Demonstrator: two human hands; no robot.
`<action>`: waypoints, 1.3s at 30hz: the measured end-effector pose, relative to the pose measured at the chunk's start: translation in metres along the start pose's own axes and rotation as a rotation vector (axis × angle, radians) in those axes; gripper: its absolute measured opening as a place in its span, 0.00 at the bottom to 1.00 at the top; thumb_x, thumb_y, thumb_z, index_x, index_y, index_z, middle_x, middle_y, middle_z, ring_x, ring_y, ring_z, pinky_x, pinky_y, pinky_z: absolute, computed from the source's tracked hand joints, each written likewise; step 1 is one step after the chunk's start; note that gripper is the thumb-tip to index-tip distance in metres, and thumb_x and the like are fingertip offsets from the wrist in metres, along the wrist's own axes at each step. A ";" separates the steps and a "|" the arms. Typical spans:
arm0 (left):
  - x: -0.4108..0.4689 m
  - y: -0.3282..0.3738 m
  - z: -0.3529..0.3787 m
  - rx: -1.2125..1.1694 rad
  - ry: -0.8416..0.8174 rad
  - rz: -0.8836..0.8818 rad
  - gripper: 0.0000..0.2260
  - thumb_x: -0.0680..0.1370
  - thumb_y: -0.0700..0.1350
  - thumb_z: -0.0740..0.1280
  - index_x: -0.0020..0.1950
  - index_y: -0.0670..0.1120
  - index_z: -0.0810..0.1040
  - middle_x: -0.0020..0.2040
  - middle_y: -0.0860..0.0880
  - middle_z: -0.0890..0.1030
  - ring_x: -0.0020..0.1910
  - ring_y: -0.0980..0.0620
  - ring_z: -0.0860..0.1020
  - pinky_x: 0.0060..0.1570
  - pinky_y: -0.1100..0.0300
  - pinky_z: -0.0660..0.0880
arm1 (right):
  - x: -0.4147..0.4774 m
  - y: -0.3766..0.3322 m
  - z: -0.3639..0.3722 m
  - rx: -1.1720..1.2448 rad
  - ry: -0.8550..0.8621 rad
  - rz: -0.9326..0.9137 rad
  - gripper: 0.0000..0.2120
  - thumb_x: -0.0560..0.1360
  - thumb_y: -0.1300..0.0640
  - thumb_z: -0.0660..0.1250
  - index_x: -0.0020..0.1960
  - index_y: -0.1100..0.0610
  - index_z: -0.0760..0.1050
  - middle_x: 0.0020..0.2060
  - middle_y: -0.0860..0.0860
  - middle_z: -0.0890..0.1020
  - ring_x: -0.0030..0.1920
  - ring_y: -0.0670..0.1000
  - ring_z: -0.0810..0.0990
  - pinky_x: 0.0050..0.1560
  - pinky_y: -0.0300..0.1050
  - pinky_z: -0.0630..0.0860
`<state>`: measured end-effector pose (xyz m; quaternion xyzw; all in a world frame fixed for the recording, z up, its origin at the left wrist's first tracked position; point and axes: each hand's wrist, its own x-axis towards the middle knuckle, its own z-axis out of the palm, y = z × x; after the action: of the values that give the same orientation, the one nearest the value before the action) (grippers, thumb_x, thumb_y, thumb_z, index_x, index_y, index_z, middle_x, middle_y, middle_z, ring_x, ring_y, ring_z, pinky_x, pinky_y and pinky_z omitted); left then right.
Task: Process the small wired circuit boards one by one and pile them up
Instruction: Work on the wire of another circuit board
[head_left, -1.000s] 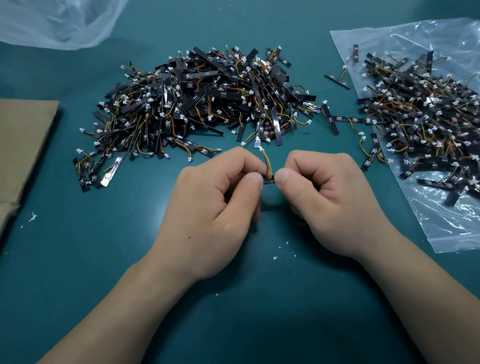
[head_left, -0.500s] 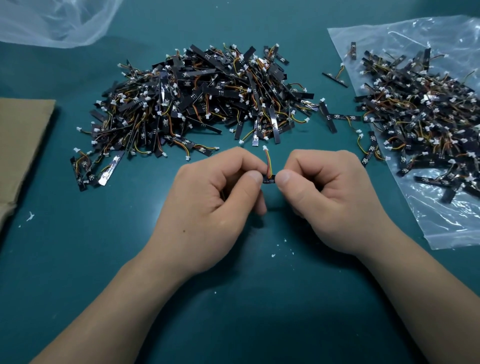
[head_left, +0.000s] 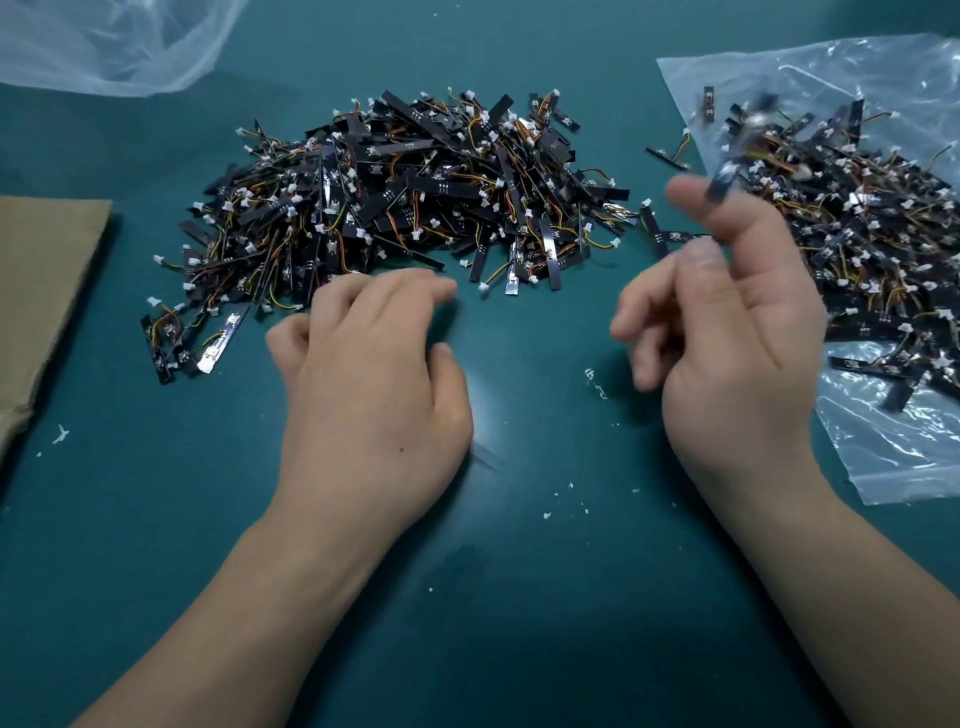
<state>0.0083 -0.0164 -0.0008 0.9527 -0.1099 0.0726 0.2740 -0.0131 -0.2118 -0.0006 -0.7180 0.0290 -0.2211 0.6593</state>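
A large heap of small black circuit boards with orange-yellow wires and white plugs (head_left: 415, 192) lies at the centre back of the teal table. A second pile of the same boards (head_left: 872, 234) rests on a clear plastic bag (head_left: 909, 457) at the right. My left hand (head_left: 374, 374) hovers at the near edge of the central heap, fingers relaxed and holding nothing. My right hand (head_left: 737, 332) is raised beside the right pile with thumb and fingers apart. One blurred board (head_left: 724, 179) is in the air just past its fingertips, over the edge of the bag.
A brown cardboard sheet (head_left: 41, 291) lies at the left edge. A crumpled clear bag (head_left: 104, 47) sits at the back left. Small white scraps (head_left: 595, 382) are scattered on the table between and in front of my hands. A few stray boards (head_left: 670, 156) lie between the piles.
Both hands were pinching one board together at the centre. They have parted: the right hand swung right and let the board go toward the right pile, the left moved toward the central heap.
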 end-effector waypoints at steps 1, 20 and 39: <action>0.000 -0.001 0.000 0.016 0.004 0.008 0.17 0.77 0.40 0.64 0.63 0.56 0.78 0.62 0.61 0.79 0.66 0.53 0.68 0.55 0.60 0.51 | 0.001 0.001 0.000 0.002 0.023 0.014 0.15 0.86 0.58 0.55 0.71 0.51 0.70 0.33 0.52 0.82 0.22 0.51 0.69 0.25 0.38 0.67; -0.002 0.002 0.004 -0.454 0.139 0.421 0.08 0.79 0.31 0.69 0.47 0.42 0.82 0.48 0.51 0.82 0.50 0.50 0.81 0.52 0.53 0.76 | -0.009 -0.005 0.006 -0.514 -0.486 -0.005 0.14 0.76 0.39 0.65 0.55 0.45 0.81 0.34 0.40 0.82 0.31 0.50 0.79 0.38 0.53 0.77; 0.002 0.008 -0.001 -1.187 -0.230 0.085 0.07 0.79 0.36 0.67 0.45 0.46 0.77 0.46 0.52 0.83 0.48 0.56 0.81 0.51 0.64 0.77 | -0.006 -0.007 0.004 -0.513 -0.514 0.021 0.13 0.78 0.40 0.66 0.56 0.46 0.80 0.37 0.44 0.84 0.37 0.51 0.83 0.43 0.57 0.79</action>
<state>0.0085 -0.0227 0.0043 0.6336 -0.1988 -0.0937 0.7418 -0.0189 -0.2048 0.0045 -0.8919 -0.0759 -0.0120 0.4457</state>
